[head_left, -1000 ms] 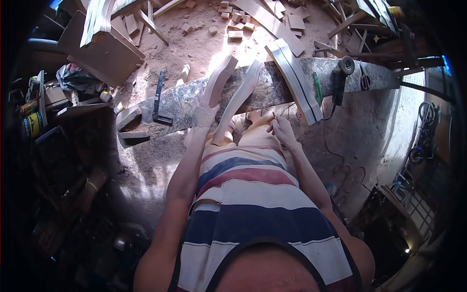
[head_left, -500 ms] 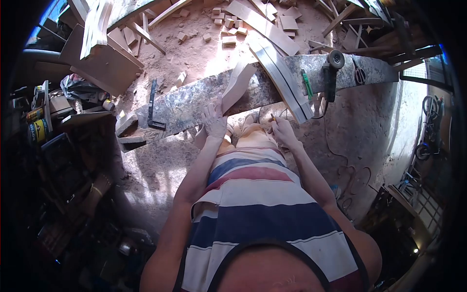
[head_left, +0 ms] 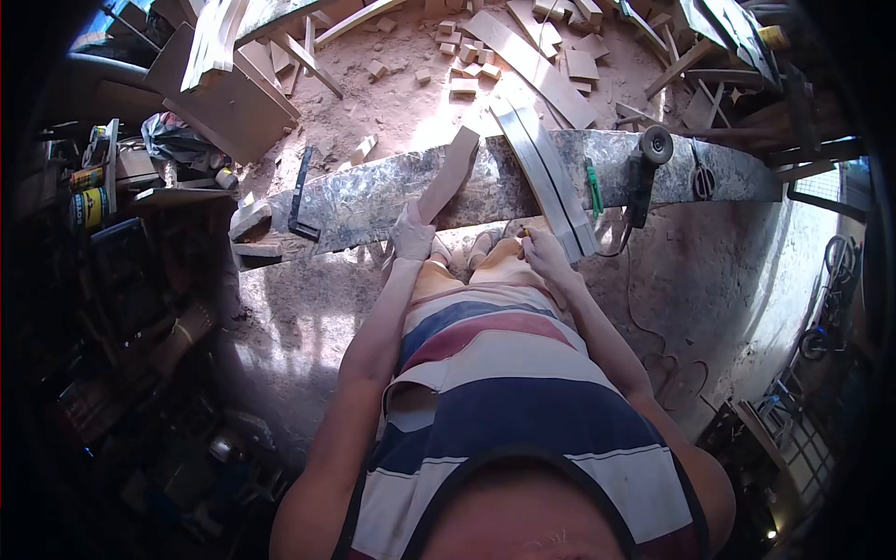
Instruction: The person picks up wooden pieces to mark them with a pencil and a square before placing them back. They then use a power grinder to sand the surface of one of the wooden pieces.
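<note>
My left hand (head_left: 411, 235) is closed around the near part of a curved wooden piece (head_left: 450, 177). The far end of this piece reaches over the worn bench plank (head_left: 364, 187). My right hand (head_left: 546, 254) is closed on a small yellowish pencil (head_left: 525, 231), its tip pointing up and away from me. Just beyond that hand lies a pair of long pale wooden strips (head_left: 546, 177), set crosswise over the plank. The lower end of the curved piece is partly hidden by my left hand and forearm.
On the plank are a black try square (head_left: 301, 201), a green tool (head_left: 594, 189), an angle grinder (head_left: 644, 177) with its cord hanging down, and a round dark-handled item (head_left: 702, 177). Wood blocks (head_left: 467, 61) and boards (head_left: 537, 70) lie on the dusty ground beyond.
The curved piece has turned in my left hand and now shows a narrower face. My right hand keeps the pencil. The whole view has shifted slightly, with the bench appearing lower and further right.
</note>
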